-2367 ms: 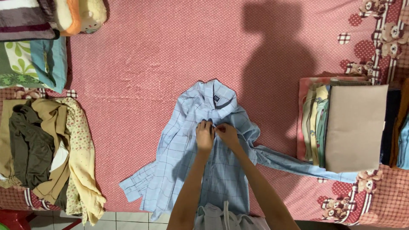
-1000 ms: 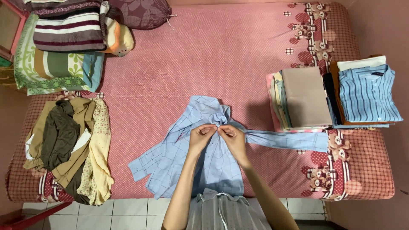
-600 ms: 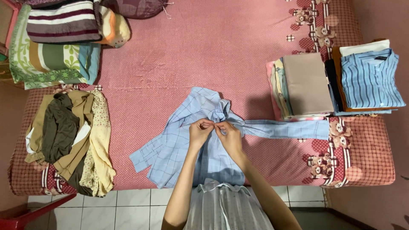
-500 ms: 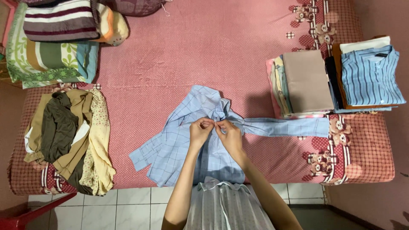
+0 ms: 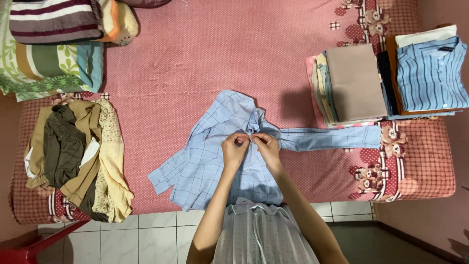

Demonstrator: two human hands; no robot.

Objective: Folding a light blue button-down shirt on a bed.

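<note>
A light blue checked shirt (image 5: 210, 151) lies spread on the pink dotted bed (image 5: 215, 58), collar away from me, one sleeve stretched out to the right (image 5: 332, 138). My left hand (image 5: 234, 149) and my right hand (image 5: 265, 145) meet at the shirt's front just below the collar. Both pinch the fabric edges there, fingertips nearly touching. The collar area is bunched up above my fingers.
A heap of unfolded clothes (image 5: 73, 151) in brown, olive and cream lies at the left. Folded stacks (image 5: 354, 83) and a striped blue shirt (image 5: 432, 73) sit at the right. Pillows and folded blankets (image 5: 49, 49) fill the far left corner. Tiled floor (image 5: 156, 234) borders the bed's near edge.
My hands stay pinched together at the shirt front, shifting slightly up toward the collar. The view has drifted, so the bed and stacks sit a little higher in the frame.
</note>
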